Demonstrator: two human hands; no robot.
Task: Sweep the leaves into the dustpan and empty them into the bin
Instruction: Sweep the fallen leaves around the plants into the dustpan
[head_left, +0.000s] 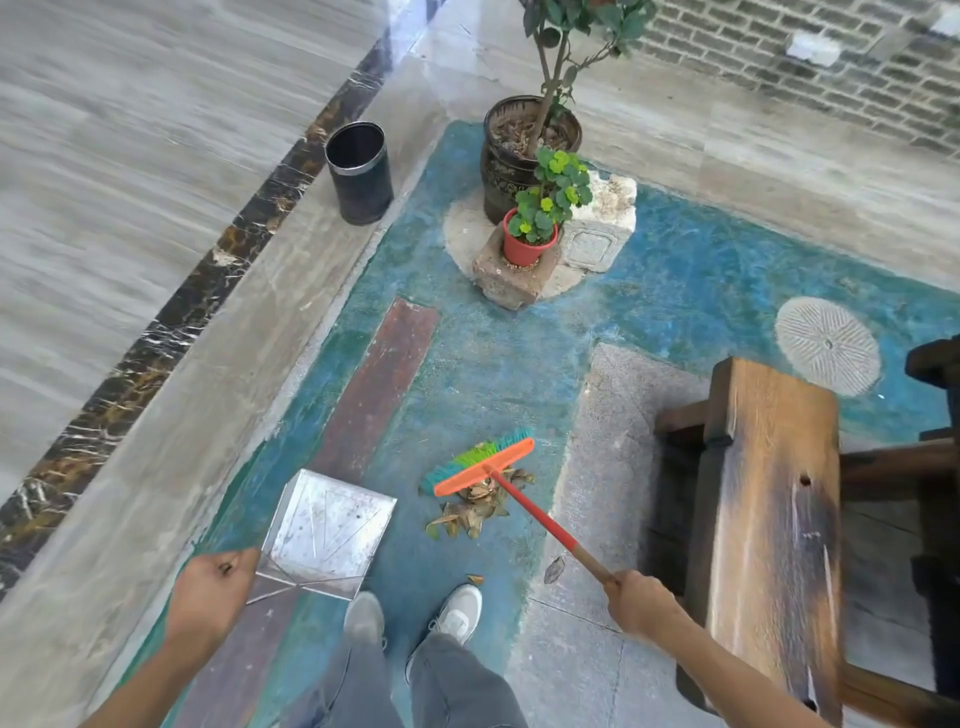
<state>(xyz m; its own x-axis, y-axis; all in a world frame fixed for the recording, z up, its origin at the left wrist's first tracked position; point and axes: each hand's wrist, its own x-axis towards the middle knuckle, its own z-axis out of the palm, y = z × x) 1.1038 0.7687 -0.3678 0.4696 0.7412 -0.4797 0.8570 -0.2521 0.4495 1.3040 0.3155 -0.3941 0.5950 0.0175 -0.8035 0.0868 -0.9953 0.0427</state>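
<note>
Your right hand (641, 597) is wrapped tight around the broom's red handle (540, 519), fingers closed on the wooden end, and the orange broom head (483, 467) with its green and blue bristles sits on the blue floor (483, 364), touching the far edge of the pile of dry leaves (475, 504). Your left hand (215, 582) is curled in a fist around the dustpan's handle, and the metal dustpan (327, 530) hangs just left of the leaves, its open mouth pointing away from you, not touching the pile. Two stray leaves lie apart from the heap, one (554, 570) on the grey stone near the broom handle, one small one (474, 578) just beyond your right shoe (460, 610). The black bin (358, 171) stands upright well up the floor to the left, near the big potted tree (524, 156). A wooden bench (769, 519) runs along your right side.
</note>
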